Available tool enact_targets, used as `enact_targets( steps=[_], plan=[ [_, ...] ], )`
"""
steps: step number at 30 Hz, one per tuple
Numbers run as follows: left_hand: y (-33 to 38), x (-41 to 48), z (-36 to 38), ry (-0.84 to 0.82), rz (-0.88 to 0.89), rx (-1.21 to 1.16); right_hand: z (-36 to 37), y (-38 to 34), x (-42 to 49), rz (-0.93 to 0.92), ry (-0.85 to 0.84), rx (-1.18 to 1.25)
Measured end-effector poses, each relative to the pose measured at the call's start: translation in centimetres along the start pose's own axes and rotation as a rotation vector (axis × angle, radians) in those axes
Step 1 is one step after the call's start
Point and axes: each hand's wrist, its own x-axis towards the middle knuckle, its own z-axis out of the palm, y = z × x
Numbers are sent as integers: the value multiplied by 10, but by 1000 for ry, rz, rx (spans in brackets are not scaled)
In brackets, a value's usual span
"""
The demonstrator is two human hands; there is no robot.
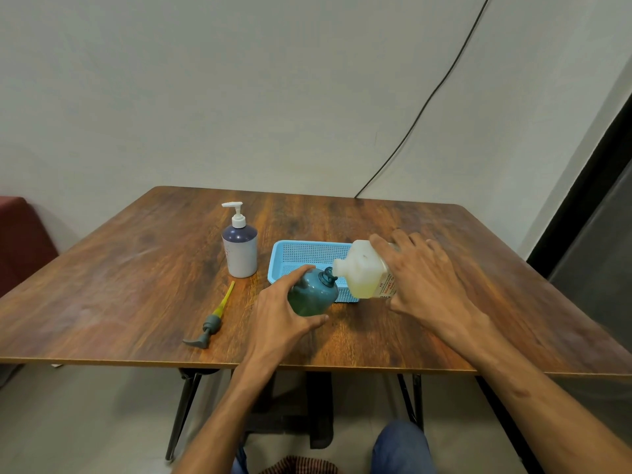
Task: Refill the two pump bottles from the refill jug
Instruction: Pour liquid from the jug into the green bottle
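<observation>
My left hand (285, 309) grips a round teal pump bottle (313, 294) with its pump off and its neck tilted to the right. My right hand (422, 278) holds the translucent refill jug (364, 268) tipped on its side, its spout meeting the teal bottle's open neck. Yellowish liquid lies in the jug's lower half. The teal bottle's grey pump head with its yellow tube (213, 319) lies flat on the table to the left. A second pump bottle (240, 248), white with a dark purple top and a white pump fitted, stands upright further back on the left.
A light blue perforated tray (301, 254) sits on the wooden table (136, 268) right behind the teal bottle and under the jug. A black cable (427, 97) runs down the wall behind. My knees show below the table's front edge.
</observation>
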Motion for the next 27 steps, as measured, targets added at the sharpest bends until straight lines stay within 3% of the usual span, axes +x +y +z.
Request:
enact_targets(
  steps=[27],
  plan=[
    [-5,-1,1,11,-11,-2,-1,-4,-1,-4,-2,-7]
  ],
)
